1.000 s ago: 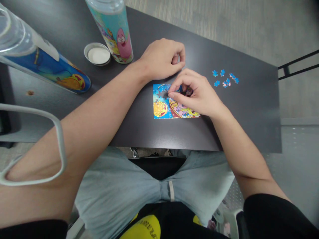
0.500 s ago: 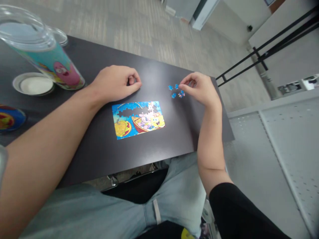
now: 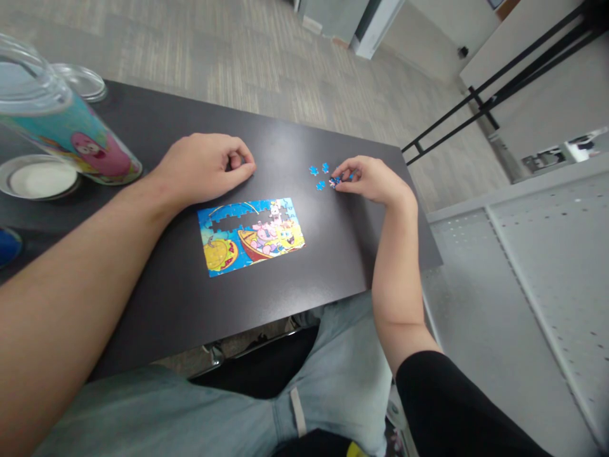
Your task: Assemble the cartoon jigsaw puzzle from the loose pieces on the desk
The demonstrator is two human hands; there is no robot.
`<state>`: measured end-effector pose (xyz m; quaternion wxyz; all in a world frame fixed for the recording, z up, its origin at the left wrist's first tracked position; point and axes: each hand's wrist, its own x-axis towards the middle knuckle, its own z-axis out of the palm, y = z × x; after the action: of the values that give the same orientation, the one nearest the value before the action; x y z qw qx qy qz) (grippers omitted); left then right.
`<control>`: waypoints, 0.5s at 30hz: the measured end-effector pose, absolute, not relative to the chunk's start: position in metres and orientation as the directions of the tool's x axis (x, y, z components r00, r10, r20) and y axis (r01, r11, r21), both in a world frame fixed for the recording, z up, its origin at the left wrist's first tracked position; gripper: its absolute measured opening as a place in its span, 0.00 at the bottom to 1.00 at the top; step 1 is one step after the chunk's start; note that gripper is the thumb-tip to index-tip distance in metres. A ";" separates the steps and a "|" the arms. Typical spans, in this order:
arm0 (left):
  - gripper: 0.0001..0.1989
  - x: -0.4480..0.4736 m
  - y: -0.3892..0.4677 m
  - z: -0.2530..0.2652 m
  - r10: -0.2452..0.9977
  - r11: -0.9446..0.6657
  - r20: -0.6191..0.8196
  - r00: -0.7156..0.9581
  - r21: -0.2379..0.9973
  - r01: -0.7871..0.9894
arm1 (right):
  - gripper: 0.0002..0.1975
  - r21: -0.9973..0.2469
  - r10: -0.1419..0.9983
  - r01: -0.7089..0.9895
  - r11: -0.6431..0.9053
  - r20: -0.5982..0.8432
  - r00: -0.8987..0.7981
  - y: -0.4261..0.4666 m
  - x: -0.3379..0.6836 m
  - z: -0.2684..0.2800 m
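A partly assembled jigsaw puzzle [image 3: 223, 256] lies flat on the dark table, with a gap across its upper part. It shows a burger and cartoon figures in a boat. Beyond the puzzle's left half, my left hand [image 3: 207, 166] rests on the tabletop with fingers curled and thumb against forefinger; nothing shows in it. My right hand [image 3: 373, 182] is right of the puzzle, thumb and fingertips pinched on a small blue and pink puzzle piece [image 3: 333, 182]. Loose blue puzzle pieces [image 3: 320, 186] lie just left of those fingertips. Part of the pinched piece is hidden.
On the left stands a tall cartoon-printed canister [image 3: 102, 152] with a clear top. A round white-lined lid [image 3: 38, 179] lies near its base, and a clear lid [image 3: 83, 82] sits behind. A blue object [image 3: 8, 246] is cut off at the left edge. The dark table [image 3: 285, 285] ends at my lap.
My right hand has moved slightly toward me, from beside a blue piece onto the blue and pink one. My left hand stays put on the table. The whole view has shifted a little.
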<state>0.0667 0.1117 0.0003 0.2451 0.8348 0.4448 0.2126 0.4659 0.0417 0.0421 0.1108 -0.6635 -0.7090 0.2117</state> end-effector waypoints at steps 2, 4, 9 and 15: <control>0.19 0.066 0.112 -0.001 0.845 -0.489 0.137 0.517 0.589 0.643 | 0.08 -0.441 0.988 0.897 0.022 -0.129 -0.088 0.042 0.463 0.042; 0.20 0.066 0.114 -0.005 0.839 -0.501 0.148 0.524 0.586 0.637 | 0.06 -0.433 0.986 0.901 0.025 -0.138 -0.094 0.042 0.460 0.042; 0.21 0.068 0.118 -0.016 0.827 -0.547 0.220 0.518 0.530 0.648 | 0.06 -0.435 0.979 0.898 0.069 -0.143 -0.144 0.042 0.456 0.041; 0.19 0.067 0.120 -0.020 0.820 -0.554 0.219 0.529 0.535 0.637 | 0.11 -0.502 0.978 0.863 0.058 -0.143 -0.149 0.041 0.454 0.040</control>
<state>0.0671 0.1199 -0.0198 0.1995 0.8513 0.4280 0.2287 0.4536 0.0412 0.0399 0.1184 -0.6415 -0.7176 0.2439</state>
